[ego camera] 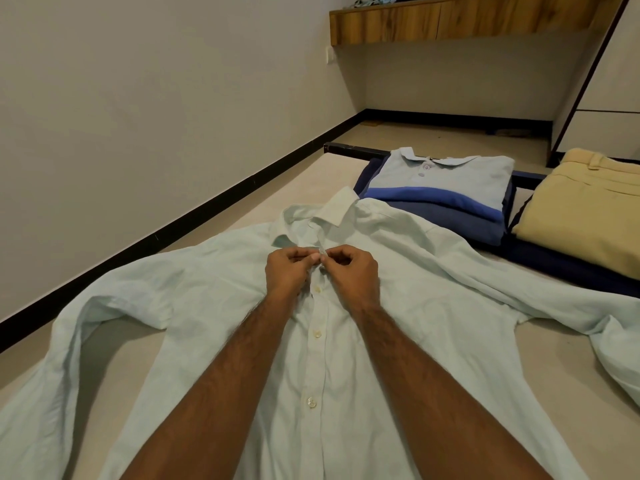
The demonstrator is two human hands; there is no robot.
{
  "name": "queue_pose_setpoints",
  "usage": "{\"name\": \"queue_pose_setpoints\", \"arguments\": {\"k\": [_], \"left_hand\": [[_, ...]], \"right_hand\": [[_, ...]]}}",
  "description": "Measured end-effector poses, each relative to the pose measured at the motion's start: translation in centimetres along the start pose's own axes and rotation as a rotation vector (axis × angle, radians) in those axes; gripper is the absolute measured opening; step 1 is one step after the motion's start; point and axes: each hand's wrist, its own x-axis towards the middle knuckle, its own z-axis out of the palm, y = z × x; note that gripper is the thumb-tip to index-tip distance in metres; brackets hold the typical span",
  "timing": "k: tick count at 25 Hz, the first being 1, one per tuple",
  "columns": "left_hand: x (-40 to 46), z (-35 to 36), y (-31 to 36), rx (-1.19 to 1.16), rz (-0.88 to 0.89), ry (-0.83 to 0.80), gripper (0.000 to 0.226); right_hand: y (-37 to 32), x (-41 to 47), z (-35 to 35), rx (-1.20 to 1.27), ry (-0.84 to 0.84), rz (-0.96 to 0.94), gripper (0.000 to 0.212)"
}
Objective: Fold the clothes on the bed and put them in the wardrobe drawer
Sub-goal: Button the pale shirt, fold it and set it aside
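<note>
A pale mint long-sleeved shirt (433, 282) lies face up on the bed (114, 348), sleeves spread to both sides, collar pointing away from me. Several buttons down its front are fastened. My left hand (289, 271) and my right hand (349, 273) meet at the placket just below the collar, each pinching the fabric edge at the top button. Beyond the collar sits a folded light-blue polo with a blue stripe (446, 178) on top of folded dark-blue clothes (460, 221).
Folded beige trousers (581, 216) lie at the right on a dark-blue sheet (568, 271). A wall with a black skirting runs along the left. A wooden shelf (450, 22) hangs on the far wall, and a white wardrobe panel (609, 133) stands at the far right.
</note>
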Motion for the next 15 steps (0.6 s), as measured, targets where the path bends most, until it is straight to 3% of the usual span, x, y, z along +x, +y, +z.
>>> {"name": "queue_pose_setpoints", "arguments": {"k": [11, 15], "left_hand": [[-0.04, -0.31, -0.27, -0.12, -0.085, -0.037, 0.02], [0.25, 0.17, -1.02, -0.05, -0.03, 0.054, 0.018]], "right_hand": [[0.09, 0.1, -0.27, 0.09, -0.11, 0.005, 0.011], [0.14, 0.07, -0.25, 0.045, -0.11, -0.022, 0.008]]}}
